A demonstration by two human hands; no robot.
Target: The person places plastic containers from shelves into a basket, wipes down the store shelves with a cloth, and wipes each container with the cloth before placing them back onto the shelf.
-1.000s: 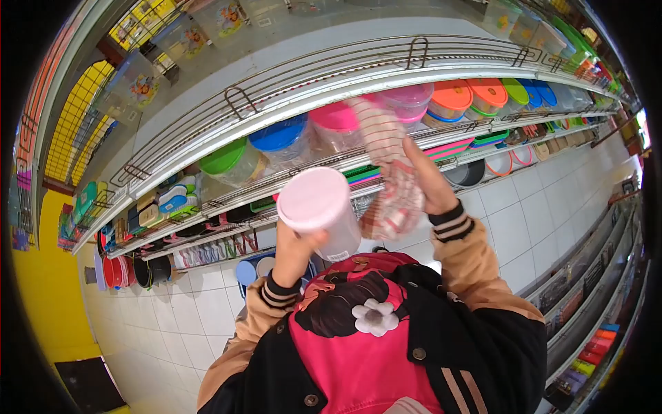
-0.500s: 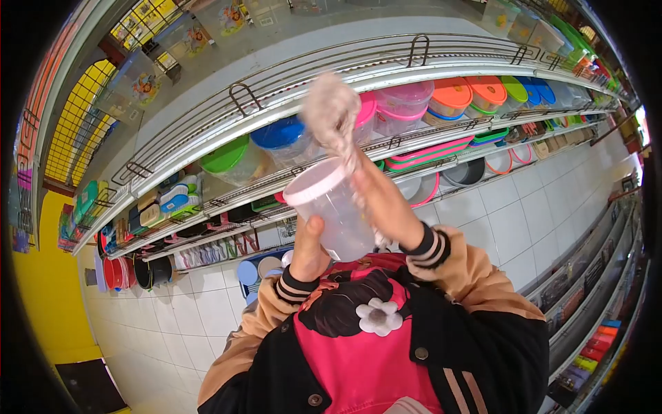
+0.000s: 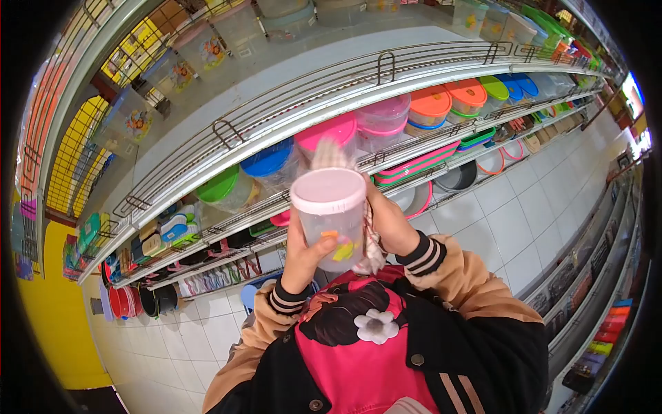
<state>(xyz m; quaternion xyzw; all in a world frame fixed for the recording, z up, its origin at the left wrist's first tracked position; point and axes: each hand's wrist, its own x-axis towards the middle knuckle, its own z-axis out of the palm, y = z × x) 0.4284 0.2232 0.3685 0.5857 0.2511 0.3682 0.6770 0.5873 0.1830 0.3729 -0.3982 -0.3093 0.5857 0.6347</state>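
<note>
A clear plastic canister (image 3: 314, 224) with a pale pink lid (image 3: 328, 188) is held upright in front of my chest. My left hand (image 3: 307, 250) is closed round its left side, thumb across the front near an orange and yellow print. On the right side, my right hand (image 3: 387, 222) presses a pale checked cloth (image 3: 372, 254) against the canister. The fingers of that hand are partly hidden behind it. A blurred end of the cloth sticks up behind the lid.
Ahead, a wire-fronted shelf (image 3: 303, 93) slants across the view. Below it stand lidded tubs, including a pink-lidded tub (image 3: 327, 132) and a blue-lidded tub (image 3: 267, 160). Buckets (image 3: 124, 301) stand low at left. More shelving (image 3: 586, 297) runs along the right, over white floor tiles (image 3: 493, 221).
The canister has turned, so its print now faces me and its lid top shows. My right hand and the cloth have come down from above the lid to the canister's right side.
</note>
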